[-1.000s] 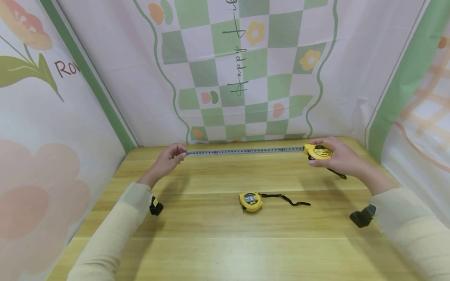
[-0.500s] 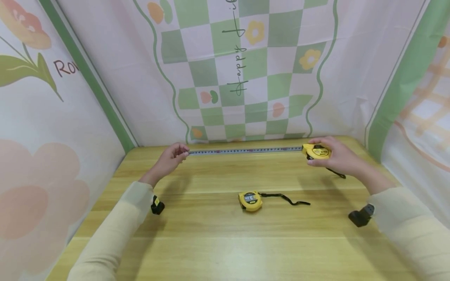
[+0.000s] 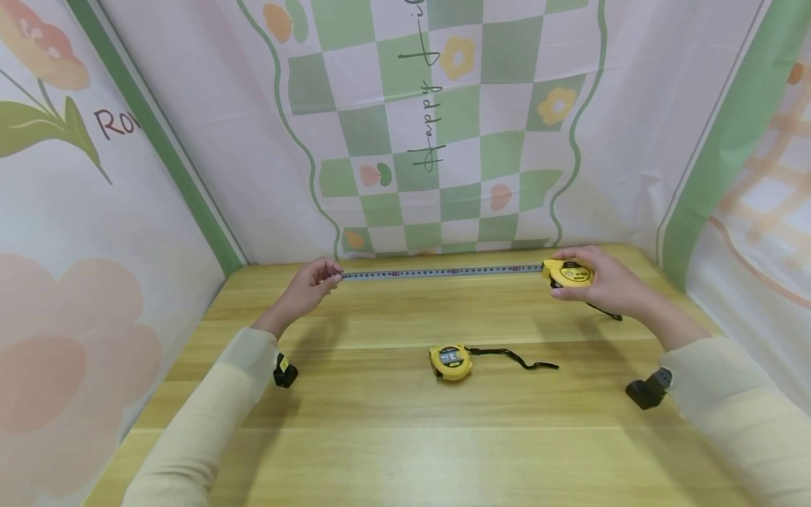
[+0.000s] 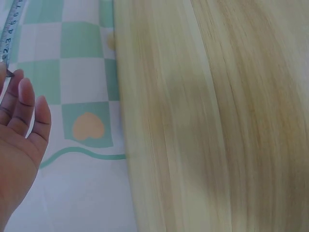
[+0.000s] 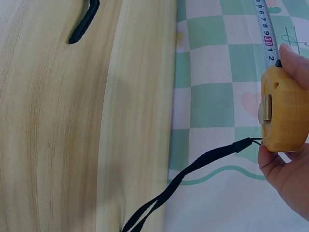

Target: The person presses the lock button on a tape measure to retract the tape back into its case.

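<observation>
My right hand (image 3: 605, 282) grips the yellow case of a tape measure (image 3: 568, 273) over the table's back right part; its black wrist strap (image 5: 205, 159) hangs down. From the case a blade (image 3: 437, 272) with printed numbers runs straight across to the left. At its far end my left hand (image 3: 307, 290) pinches the tip between thumb and fingers; in the left wrist view the metal end hook shows by the fingertips. A second yellow tape measure (image 3: 451, 362), its blade not showing, lies on the table with its black strap stretched to the right.
The wooden table (image 3: 405, 436) ends at the back against a hanging cloth (image 3: 405, 155) with green checks. Printed cloth also closes off the left and right sides. A small black camera (image 3: 285, 371) sits at the left wrist, another camera (image 3: 649, 389) at the right.
The blade between my hands has become a little shorter. My left hand has shifted slightly right and my right hand slightly left. The second tape measure stays in place.
</observation>
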Demonstrator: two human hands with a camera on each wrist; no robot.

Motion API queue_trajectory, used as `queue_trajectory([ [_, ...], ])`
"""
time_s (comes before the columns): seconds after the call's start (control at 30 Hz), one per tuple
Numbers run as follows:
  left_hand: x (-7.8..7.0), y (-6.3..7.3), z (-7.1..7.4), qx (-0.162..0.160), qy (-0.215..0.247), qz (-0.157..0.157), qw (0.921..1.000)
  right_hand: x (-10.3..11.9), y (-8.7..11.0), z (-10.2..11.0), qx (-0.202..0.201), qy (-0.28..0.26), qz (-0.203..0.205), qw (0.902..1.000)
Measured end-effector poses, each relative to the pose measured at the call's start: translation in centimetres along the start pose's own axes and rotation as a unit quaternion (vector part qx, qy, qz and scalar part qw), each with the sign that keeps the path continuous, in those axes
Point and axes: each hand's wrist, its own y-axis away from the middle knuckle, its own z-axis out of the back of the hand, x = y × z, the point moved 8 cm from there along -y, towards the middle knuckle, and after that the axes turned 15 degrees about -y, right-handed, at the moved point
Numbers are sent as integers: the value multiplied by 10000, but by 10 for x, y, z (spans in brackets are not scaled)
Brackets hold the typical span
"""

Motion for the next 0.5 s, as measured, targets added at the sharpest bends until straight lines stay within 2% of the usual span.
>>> queue_trajectory([
  [0.1, -5, 1, 0, 9, 7, -13, 10000, -1, -1, 0, -1, -42, 19, 10000],
  [0.5, -2, 1, 0, -2, -7, -49, 10000, 0, 0, -2, 24, -46, -20, 10000],
])
